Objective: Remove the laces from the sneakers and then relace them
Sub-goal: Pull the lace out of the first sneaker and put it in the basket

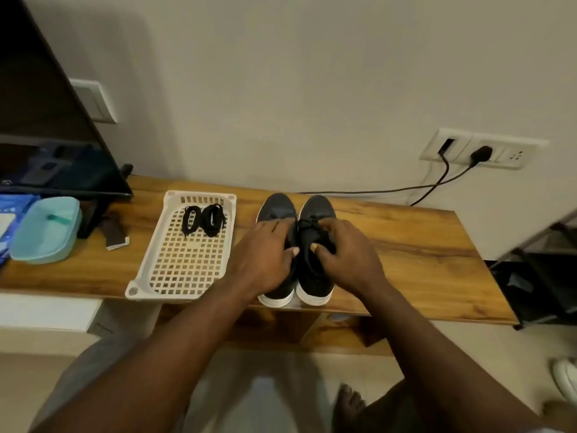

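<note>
Head view of the work area. A long wooden bench (406,245) stood against a pale wall, and a dark television (46,135) occupied its left end. A white perforated tray (184,267) lay left of centre, its near corner at the front edge of the bench. A teal lidded box (46,229) sat at the far left, below the screen. The pair of dark sneakers with white soles stood side by side and touching, just right of the tray, toes toward the wall and heels at the front edge. The left hand (265,254) lay over the left sneaker (276,207) with its fingers fairly straight and close together across the upper, the thumb lying in the seam between the two shoes. The right hand (346,254) gripped the right sneaker (315,276) at its laced throat, fingers curled over the top and the thumb pressed in from the near side (whether they pinched the lace itself could not be told). A black lace (307,225) showed between the two hands, on the right sneaker. Two coiled black laces (203,218) lay side by side at the far end of the tray. A black plug (480,151) sat in a wall socket at the right, its cable trailing down behind the bench.
</note>
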{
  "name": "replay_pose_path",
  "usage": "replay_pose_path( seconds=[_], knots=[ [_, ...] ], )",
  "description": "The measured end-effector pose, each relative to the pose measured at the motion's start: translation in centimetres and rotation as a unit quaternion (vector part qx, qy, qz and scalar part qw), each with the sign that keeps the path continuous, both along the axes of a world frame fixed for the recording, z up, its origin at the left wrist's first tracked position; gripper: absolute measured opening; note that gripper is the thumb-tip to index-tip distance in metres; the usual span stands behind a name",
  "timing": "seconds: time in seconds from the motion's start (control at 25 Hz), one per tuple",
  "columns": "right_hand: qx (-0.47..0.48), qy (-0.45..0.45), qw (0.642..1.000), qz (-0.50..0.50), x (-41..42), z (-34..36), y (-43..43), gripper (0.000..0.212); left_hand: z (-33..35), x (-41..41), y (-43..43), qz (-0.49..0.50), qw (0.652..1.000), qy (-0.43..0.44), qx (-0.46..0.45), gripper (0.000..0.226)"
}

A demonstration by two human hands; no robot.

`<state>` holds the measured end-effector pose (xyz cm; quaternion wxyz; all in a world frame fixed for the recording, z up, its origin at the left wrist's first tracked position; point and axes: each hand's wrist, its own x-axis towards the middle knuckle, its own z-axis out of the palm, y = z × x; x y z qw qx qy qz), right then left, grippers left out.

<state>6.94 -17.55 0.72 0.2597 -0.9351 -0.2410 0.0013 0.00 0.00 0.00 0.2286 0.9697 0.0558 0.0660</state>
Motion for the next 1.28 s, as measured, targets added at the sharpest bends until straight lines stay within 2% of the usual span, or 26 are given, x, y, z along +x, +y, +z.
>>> replay_pose_path(
  seconds=[0.16,0.28,0.48,0.64,0.84,1.0,1.16,1.24,1.28],
  knots=[
    [0.105,0.034,0.992,-0.062,2.1,-1.9,0.1,0.044,-1.9,2.0,0.0,0.032,0.998,-0.044,-0.044,0.057],
    [0.151,0.049,0.982,-0.107,3.2,-3.4,-0.2,0.041,-2.2,4.3,-0.7,0.026,0.998,-0.054,-0.010,0.048],
    [0.146,0.091,0.976,-0.136,4.7,-3.9,-0.8,0.024,-2.9,7.2,-0.8,-0.011,1.000,-0.018,-0.010,0.046],
    [0.166,0.123,0.970,-0.129,5.4,-4.0,-1.4,0.008,-3.0,8.8,-1.4,-0.021,1.000,-0.013,0.002,0.035],
    [0.194,0.168,0.956,-0.141,6.0,-4.0,-2.0,0.014,-3.0,9.5,-1.8,-0.022,1.000,-0.002,-0.006,0.026],
    [0.209,0.158,0.956,-0.130,6.1,-4.1,-1.5,0.027,-2.9,9.6,-1.9,-0.001,1.000,-0.012,-0.012,0.015],
    [0.197,0.147,0.961,-0.129,6.0,-4.3,-1.0,0.012,-2.7,9.5,-2.1,-0.003,1.000,0.005,-0.018,0.003],
    [0.265,0.197,0.932,-0.150,6.1,-3.8,-1.1,0.011,-2.8,9.3,-2.1,-0.004,1.000,0.002,-0.020,0.003],
    [0.323,0.240,0.901,-0.162,6.2,-3.5,-1.2,0.013,-2.8,9.3,-2.0,-0.003,1.000,0.000,-0.024,0.003]
  ],
)
